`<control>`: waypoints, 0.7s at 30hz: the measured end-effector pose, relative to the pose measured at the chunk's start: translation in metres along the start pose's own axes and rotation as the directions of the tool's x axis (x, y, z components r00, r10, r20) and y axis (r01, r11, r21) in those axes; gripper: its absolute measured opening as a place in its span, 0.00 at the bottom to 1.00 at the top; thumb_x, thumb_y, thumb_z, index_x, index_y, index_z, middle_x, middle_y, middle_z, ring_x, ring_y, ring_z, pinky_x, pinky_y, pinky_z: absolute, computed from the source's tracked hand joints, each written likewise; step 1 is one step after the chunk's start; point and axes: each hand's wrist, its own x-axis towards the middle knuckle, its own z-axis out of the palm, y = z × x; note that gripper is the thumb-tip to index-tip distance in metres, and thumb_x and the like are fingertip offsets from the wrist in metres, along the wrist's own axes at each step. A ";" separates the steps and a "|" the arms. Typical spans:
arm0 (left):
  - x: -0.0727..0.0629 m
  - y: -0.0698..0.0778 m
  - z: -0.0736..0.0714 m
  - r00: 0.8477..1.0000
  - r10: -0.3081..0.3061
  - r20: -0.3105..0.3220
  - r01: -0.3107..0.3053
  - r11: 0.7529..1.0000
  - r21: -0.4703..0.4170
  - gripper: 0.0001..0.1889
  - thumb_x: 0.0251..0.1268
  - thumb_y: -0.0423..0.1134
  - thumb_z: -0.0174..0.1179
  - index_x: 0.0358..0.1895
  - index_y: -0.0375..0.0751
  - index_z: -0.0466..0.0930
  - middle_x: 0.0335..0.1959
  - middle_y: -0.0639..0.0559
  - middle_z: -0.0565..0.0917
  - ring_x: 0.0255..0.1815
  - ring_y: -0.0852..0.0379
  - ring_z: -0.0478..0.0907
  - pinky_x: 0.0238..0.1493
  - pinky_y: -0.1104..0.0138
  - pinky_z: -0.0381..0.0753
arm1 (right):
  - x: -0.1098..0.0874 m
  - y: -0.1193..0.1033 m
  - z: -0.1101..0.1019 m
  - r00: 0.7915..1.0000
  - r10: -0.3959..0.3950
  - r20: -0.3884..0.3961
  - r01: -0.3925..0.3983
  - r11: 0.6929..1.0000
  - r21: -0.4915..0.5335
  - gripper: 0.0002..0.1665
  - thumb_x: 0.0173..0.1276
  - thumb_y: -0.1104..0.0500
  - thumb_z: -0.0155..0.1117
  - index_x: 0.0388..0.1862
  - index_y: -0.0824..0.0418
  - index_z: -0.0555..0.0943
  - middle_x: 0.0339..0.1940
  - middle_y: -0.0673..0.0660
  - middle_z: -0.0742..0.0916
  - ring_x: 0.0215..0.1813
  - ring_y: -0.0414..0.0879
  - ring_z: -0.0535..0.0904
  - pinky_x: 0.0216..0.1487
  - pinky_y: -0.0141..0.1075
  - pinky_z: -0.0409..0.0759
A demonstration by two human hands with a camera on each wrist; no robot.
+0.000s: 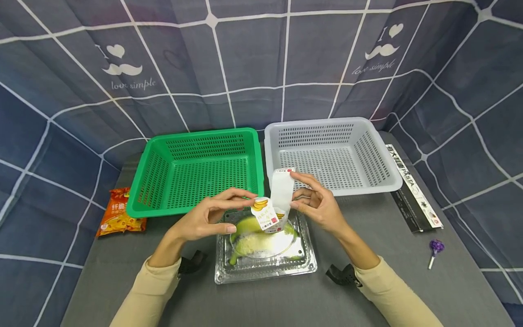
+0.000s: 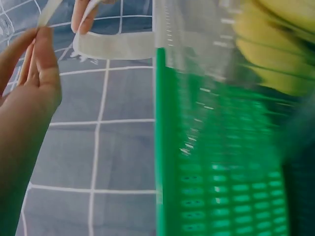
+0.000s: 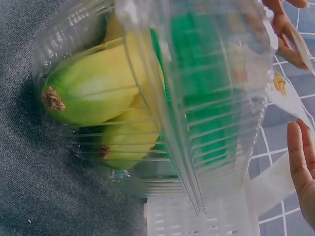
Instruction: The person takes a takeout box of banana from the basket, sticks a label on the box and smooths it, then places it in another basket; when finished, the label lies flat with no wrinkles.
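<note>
While the right hand (image 1: 320, 206) grips the label strip (image 1: 282, 188) above the clear container (image 1: 265, 273), and the left hand (image 1: 202, 219), thumb apart, touches the corner of one label (image 1: 265, 216), even tension should help that label lift without creasing.

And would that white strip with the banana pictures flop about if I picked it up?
Probably! The white strip bends in a curve, so it's likely floppy. It looks thin, so it should feel light, and a hard tug might crease or tear it.
</note>
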 end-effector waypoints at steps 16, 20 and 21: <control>-0.017 -0.028 0.010 0.968 -0.215 0.132 0.196 0.969 0.148 0.25 0.67 0.31 0.60 0.68 0.34 0.71 0.69 0.44 0.69 0.71 0.49 0.64 0.66 0.57 0.71 | 0.005 0.001 -0.012 0.999 -0.024 -0.021 0.024 1.000 0.015 0.28 0.59 0.80 0.60 0.61 0.72 0.77 0.60 0.57 0.79 0.40 0.40 0.84 0.46 0.31 0.83; -0.019 -0.031 0.012 0.957 -0.268 0.109 0.241 0.947 0.212 0.25 0.68 0.36 0.62 0.67 0.38 0.73 0.67 0.46 0.70 0.70 0.48 0.65 0.67 0.57 0.71 | 0.004 0.002 -0.011 1.000 -0.004 -0.003 0.004 1.000 0.005 0.27 0.60 0.79 0.60 0.61 0.75 0.75 0.61 0.56 0.78 0.40 0.42 0.85 0.45 0.32 0.83; -0.019 -0.031 0.013 0.956 -0.272 0.107 0.243 0.943 0.228 0.25 0.68 0.37 0.62 0.67 0.37 0.73 0.67 0.45 0.70 0.70 0.48 0.65 0.66 0.57 0.72 | 0.004 0.002 -0.011 1.000 -0.004 0.001 0.004 1.000 0.002 0.27 0.60 0.79 0.60 0.61 0.76 0.74 0.61 0.56 0.78 0.40 0.42 0.85 0.45 0.32 0.83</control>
